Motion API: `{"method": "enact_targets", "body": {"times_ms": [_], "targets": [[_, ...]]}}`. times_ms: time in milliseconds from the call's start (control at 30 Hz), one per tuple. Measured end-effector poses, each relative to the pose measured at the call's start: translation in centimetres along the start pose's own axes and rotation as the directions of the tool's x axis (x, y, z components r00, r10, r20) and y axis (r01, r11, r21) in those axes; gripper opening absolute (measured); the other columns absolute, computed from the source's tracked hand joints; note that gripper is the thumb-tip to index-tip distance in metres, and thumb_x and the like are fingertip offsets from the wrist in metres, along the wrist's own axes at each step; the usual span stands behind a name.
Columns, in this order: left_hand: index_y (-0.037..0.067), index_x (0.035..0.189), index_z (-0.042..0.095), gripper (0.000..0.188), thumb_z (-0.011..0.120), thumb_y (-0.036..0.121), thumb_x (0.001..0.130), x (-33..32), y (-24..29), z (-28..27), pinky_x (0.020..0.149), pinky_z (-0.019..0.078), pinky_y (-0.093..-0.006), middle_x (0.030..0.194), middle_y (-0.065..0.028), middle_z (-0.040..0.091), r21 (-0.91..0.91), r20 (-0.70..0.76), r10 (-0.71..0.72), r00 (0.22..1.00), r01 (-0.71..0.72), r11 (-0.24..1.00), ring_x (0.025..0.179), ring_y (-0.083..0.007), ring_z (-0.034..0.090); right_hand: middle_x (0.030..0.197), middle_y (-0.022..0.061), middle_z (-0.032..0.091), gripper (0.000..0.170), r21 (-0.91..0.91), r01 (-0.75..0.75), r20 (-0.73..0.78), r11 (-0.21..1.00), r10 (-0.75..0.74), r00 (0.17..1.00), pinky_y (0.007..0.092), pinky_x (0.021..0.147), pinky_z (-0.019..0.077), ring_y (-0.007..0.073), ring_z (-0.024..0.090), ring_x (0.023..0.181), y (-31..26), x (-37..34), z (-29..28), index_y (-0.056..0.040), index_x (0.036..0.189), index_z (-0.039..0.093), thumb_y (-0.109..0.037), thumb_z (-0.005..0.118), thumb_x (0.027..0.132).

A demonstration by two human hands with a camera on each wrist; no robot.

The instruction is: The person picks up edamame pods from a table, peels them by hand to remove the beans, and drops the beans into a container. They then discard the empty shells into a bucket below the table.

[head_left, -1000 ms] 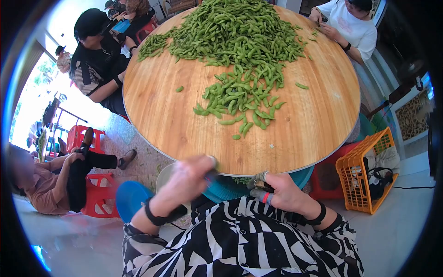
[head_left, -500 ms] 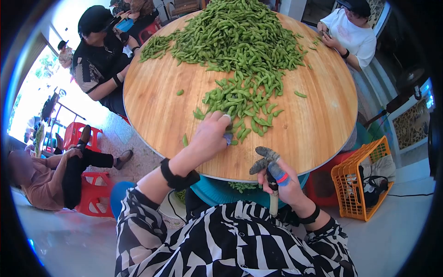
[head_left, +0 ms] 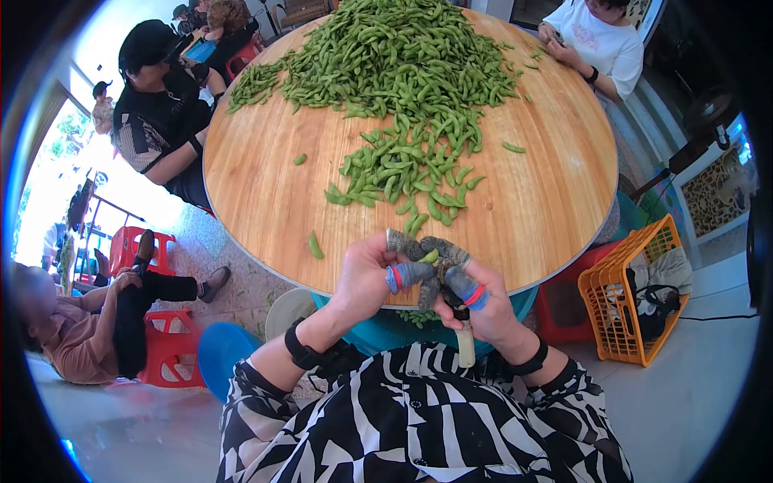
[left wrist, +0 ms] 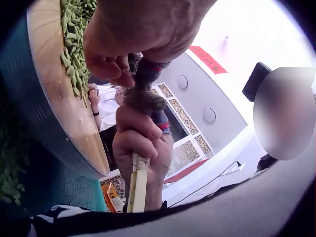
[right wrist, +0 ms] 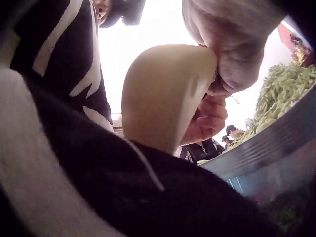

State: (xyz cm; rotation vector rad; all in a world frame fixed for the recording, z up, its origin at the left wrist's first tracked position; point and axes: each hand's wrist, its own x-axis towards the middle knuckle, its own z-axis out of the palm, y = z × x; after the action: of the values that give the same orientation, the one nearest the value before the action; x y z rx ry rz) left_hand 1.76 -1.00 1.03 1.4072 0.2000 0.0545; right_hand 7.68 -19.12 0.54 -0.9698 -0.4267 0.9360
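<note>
My left hand (head_left: 369, 278) pinches a green soybean pod (head_left: 430, 256) between thumb and fingertips, at the near edge of the round wooden table (head_left: 266, 201). Right against it, my right hand (head_left: 489, 310) grips a tool by its flat, pale handle (head_left: 465, 346), which points down toward my shirt; the fingers hide its working end. Grey fabric covers with blue and red bands sit on the thumbs and some fingers. In the left wrist view thread is wound round the handle (left wrist: 138, 185). The handle's broad end (right wrist: 158, 94) looms large in the right wrist view.
A big heap of pods (head_left: 403, 64) spreads toward me; one loose pod (head_left: 315, 245) lies near the front edge. Below are a teal basin (head_left: 386, 326), a white bucket (head_left: 288, 310) and a blue tub (head_left: 225, 354). An orange crate (head_left: 620, 322) stands right. Other people sit around.
My left hand reached out to the pods, then came back with one to my right hand. The right hand's spread fingers have closed in around the pod. My view has shifted slightly.
</note>
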Motion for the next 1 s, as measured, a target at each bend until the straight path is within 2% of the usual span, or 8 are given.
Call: {"method": "enact_targets", "body": {"times_ms": [367,533,667,733,767,833,933,1000], "targets": [[0.002,0.097,0.063,0.021,0.071,0.002,0.078,-0.2,-1.0,0.1,0.065,0.0476,-0.0224,0.084,-0.0026,0.066,0.031,-0.010,0.224,0.975,-0.223,0.974,0.073,-0.0067,0.058,0.068,0.0041,0.055,0.035,-0.153,0.074,-0.053,0.985,-0.083,0.995,0.0175,0.043,0.0338,0.0040,0.042,0.049,0.0,-0.3,0.2,-0.0038,0.131,0.047,-0.007,0.040,0.097],[0.002,0.096,0.060,0.021,0.071,0.005,0.079,0.2,-1.3,-1.2,0.056,0.0433,-0.0218,0.076,0.0001,0.062,-0.536,0.285,-0.072,0.956,0.222,0.814,0.065,-0.0055,0.055,0.069,0.0053,0.057,0.032,-0.018,-0.023,0.001,1.000,0.023,1.000,0.0169,0.040,0.0335,0.0049,0.045,0.048,-0.4,-0.4,-0.4,-0.0046,0.127,0.050,-0.010,0.043,0.096],[0.002,0.096,0.059,0.019,0.069,0.005,0.080,0.6,-2.5,-0.8,0.053,0.0435,-0.0252,0.075,0.0001,0.060,-0.660,0.479,-0.012,0.878,0.369,0.654,0.063,-0.0083,0.055,0.073,0.0123,0.058,0.037,0.099,-0.057,0.071,0.993,0.050,0.996,0.0177,0.039,0.0349,0.0078,0.047,0.049,-0.1,-0.4,-0.9,-0.0031,0.129,0.047,-0.020,0.048,0.095],[0.003,0.093,0.059,0.018,0.068,0.004,0.078,0.3,-1.2,0.1,0.050,0.0423,-0.0294,0.071,-0.0053,0.058,-0.016,0.058,0.093,0.994,-0.092,0.996,0.060,-0.0172,0.055,0.073,0.0141,0.057,0.034,0.267,-0.089,-0.051,0.960,0.106,0.993,0.0175,0.037,0.0351,0.0085,0.048,0.049,-0.1,-0.3,-0.8,-0.0025,0.125,0.049,-0.018,0.048,0.095],[0.003,0.093,0.059,0.018,0.068,0.004,0.078,0.0,-0.5,0.0,0.050,0.0423,-0.0294,0.071,-0.0053,0.058,-0.015,0.057,0.093,0.994,-0.092,0.996,0.060,-0.0172,0.055,0.073,0.0141,0.057,0.034,0.267,-0.090,-0.050,0.959,0.107,0.993,0.0175,0.037,0.0351,0.0085,0.048,0.049,-0.1,-0.3,-0.8,-0.0025,0.125,0.049,-0.018,0.048,0.095],[0.005,0.097,0.063,0.024,0.072,0.007,0.075,-0.4,0.5,-0.6,0.054,0.0448,-0.0300,0.069,-0.0072,0.057,0.652,0.274,0.469,0.839,-0.521,0.551,0.063,-0.0192,0.059,0.066,0.0117,0.055,0.028,0.258,-0.150,-0.015,0.954,0.159,0.987,0.0186,0.038,0.0354,0.0093,0.047,0.047,0.1,-0.5,-0.9,-0.0033,0.118,0.052,-0.019,0.046,0.097],[0.004,0.095,0.065,0.025,0.074,0.011,0.073,-1.2,0.8,-0.8,0.054,0.0444,-0.0283,0.071,-0.0105,0.057,0.792,0.435,0.538,0.722,-0.591,0.153,0.065,-0.0231,0.060,0.065,0.0125,0.054,0.026,0.335,-0.243,0.082,0.910,0.229,0.970,0.0187,0.037,0.0352,0.0102,0.048,0.047,0.1,-0.3,-1.3,-0.0028,0.115,0.054,-0.020,0.046,0.096],[0.003,0.095,0.065,0.023,0.074,0.010,0.074,-0.7,1.4,-1.0,0.054,0.0441,-0.0291,0.070,-0.0083,0.058,0.703,0.386,0.512,0.768,-0.604,0.375,0.063,-0.0208,0.059,0.065,0.0128,0.054,0.026,0.336,-0.256,0.111,0.906,0.232,0.966,0.0187,0.037,0.0351,0.0105,0.048,0.047,0.2,-0.2,-1.5,-0.0027,0.113,0.054,-0.020,0.045,0.096]]}}
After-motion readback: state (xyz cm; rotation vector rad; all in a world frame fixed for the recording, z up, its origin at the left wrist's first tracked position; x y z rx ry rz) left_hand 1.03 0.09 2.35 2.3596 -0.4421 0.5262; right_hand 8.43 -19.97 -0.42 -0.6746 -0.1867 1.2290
